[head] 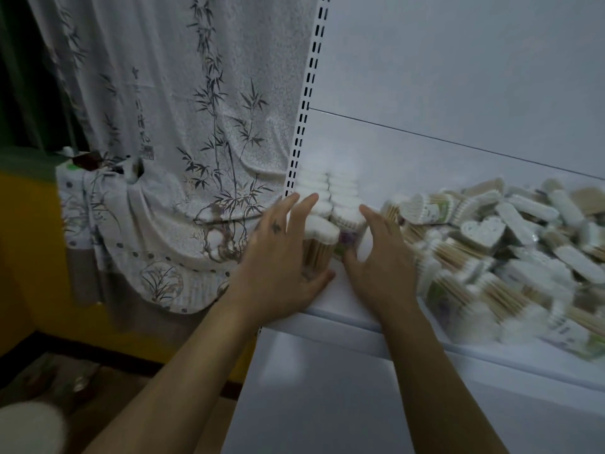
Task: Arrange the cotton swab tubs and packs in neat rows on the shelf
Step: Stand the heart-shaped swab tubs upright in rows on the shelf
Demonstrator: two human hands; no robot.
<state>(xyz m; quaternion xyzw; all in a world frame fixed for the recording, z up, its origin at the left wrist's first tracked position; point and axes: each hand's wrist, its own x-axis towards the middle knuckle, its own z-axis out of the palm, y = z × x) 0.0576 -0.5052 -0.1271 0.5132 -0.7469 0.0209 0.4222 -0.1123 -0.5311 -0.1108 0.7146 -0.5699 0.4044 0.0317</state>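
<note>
Partly hidden behind both hands, two short rows point(322, 191) of packs stand at the shelf's point(340, 296) left end, beside the slotted upright point(307, 103). Neither hand is gripping: the left hand point(278, 267) lies flat along the left row, while the right hand point(379, 257) is spread loosely against the right row. Rightward, the loose pile point(491, 250) is blurred and cut off at the frame edge.

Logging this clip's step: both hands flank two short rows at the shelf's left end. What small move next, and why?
Probably the right hand should reach to the loose pile for another tub: the two rows between it and the left hand look straight, while most tubs lie jumbled on the shelf.
</note>
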